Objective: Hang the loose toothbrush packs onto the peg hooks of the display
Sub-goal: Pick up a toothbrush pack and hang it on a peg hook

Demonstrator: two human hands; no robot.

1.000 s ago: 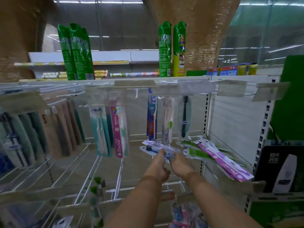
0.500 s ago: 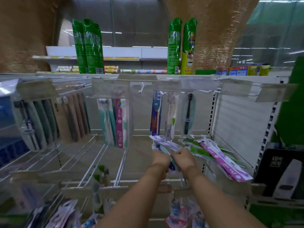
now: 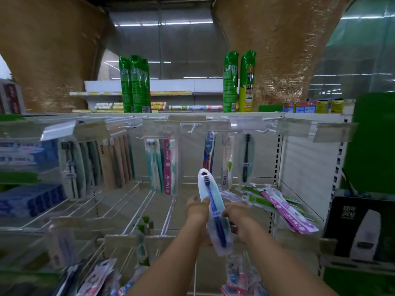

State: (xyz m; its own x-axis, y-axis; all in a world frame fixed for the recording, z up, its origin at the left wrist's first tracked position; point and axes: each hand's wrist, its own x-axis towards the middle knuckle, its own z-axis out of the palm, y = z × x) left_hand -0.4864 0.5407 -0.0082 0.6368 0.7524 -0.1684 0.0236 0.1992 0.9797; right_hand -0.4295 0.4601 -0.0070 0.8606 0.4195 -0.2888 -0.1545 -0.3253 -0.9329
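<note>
Blue brush in clear plastic: in the head view, the toothbrush pack point(image 3: 213, 212) stands nearly upright between my hands, hang-hole end on top. My right hand point(image 3: 238, 221) pinches its right edge at mid-length. My left hand point(image 3: 197, 207) touches the left edge, though I cannot tell if it grips. A bare peg hook point(image 3: 193, 128) waits well above, slightly left, nearer my left hand.

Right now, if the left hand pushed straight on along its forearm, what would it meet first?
Probably the hanging blue-and-red pack: the left hand touches the blue toothbrush pack, whose top points at it. Depth is unclear; the gap between could be wide.
</note>
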